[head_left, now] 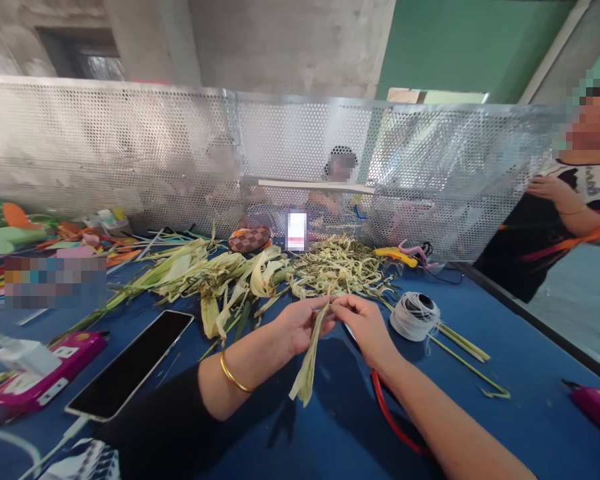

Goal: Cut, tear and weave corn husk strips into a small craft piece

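Observation:
My left hand (pixel 300 325), with a gold bangle on its wrist, is closed around a pale green strip of corn husk (pixel 307 373). The husk hangs down from the fingers and fans out at its lower end. My right hand (pixel 363 327) pinches the husk's upper tip, close against the left fingers. Under the right forearm lies a tool with red handles (pixel 390 417), mostly hidden by the arm. Just beyond both hands is a heap of shredded husk strips (pixel 337 267). Larger corn husks (pixel 210 273) are piled to its left.
A spool of white string (pixel 415 317) stands at right beside thin stalks (pixel 465 343). On the left lie a phone (pixel 130 367) and a magenta power strip (pixel 75 360). A perforated metal screen (pixel 300 133) closes off the back. A person (pixel 570 200) stands at far right.

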A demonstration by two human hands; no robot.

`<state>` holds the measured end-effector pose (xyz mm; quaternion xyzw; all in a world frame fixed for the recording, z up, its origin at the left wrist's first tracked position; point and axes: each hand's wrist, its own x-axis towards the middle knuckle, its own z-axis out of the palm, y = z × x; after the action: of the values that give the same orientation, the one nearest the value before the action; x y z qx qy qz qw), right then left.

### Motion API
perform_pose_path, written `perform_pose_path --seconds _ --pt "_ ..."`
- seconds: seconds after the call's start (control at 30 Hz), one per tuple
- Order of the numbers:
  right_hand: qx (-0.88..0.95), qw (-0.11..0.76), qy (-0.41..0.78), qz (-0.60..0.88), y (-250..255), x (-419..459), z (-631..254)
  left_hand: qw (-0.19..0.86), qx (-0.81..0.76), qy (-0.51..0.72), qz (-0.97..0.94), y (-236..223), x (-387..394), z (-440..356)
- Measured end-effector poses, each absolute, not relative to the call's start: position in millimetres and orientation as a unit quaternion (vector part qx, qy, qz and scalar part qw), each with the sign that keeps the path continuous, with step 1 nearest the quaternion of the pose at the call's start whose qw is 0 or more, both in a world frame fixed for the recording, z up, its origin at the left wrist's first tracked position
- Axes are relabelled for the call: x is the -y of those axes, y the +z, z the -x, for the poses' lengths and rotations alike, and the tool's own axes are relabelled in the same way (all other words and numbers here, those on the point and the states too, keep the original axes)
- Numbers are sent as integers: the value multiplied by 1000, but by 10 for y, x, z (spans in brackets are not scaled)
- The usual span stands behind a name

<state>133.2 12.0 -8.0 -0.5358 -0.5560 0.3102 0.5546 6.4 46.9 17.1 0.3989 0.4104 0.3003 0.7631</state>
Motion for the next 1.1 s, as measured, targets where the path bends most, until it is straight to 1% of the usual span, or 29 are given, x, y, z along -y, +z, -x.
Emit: perform_pose_path --seconds 0.1,0.27,0.37,0.57,0.67,0.73,0.77,0.87,0.93,1.0,1.03,1.1 --pt "530 531 430 502 7 -100 -1371 741 -460 339 -352 149 -404 -15" --pt "470 486 558 481 49 -46 -1338 653 -475 395 -438 1 -262 39" --pt "455 474 582 480 16 -30 -1291 614 -474 381 -503 -88 -192 59" --pt "455 460 566 511 -50 -29 -1235 569 -500 338 -558 -162 -161 74" --pt "499 447 534 516 -56 -29 -1236 543 -523 333 -567 -199 -190 69" --pt "559 429 461 539 -50 -27 -1257 532 -533 341 -562 -235 -212 69" --pt "595 411 401 563 -46 -25 -1272 530 -539 342 -558 -252 -222 73" --pt "680 307 188 639 -36 -13 -1323 529 -555 341 -544 -281 -241 104" --pt "719 215 104 652 -33 -4 -1346 527 -560 339 -542 -277 -244 135" --pt "749 141 89 641 -32 -1 -1355 524 -564 336 -543 -268 -246 163" --pt "760 120 98 631 -33 -3 -1354 521 -567 332 -545 -268 -248 172" --pt "771 129 120 612 -41 -14 -1347 516 -568 326 -551 -284 -252 179"
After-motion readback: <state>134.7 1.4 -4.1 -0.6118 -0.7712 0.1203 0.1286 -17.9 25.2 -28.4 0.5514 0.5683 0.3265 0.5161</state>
